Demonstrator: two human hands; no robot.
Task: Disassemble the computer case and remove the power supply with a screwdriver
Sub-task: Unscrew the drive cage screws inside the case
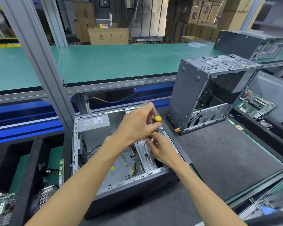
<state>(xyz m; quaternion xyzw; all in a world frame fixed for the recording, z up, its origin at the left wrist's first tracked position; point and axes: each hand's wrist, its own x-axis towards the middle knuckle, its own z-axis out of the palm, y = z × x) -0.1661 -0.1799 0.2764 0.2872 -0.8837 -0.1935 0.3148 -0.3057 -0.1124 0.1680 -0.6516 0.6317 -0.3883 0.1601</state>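
The open case (121, 160) lies on its side on the dark bench (219, 160), near centre, with the boxy grey power supply (95, 128) still seated in its far-left corner. The left hand (134, 126) grips the yellow-and-black screwdriver (157, 121) upright over the bright stamped-metal drive bracket (145, 154), probably to bear straight down on a screw. The right hand's (160, 150) fingers pinch low at the shaft, seemingly steadying the tip. A second, gutted case (211, 95) stands upright at far right

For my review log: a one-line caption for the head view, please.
Left hand grips a yellow-and-black screwdriver over the open grey metal computer case; right hand steadies its shaft at the drive bracket.
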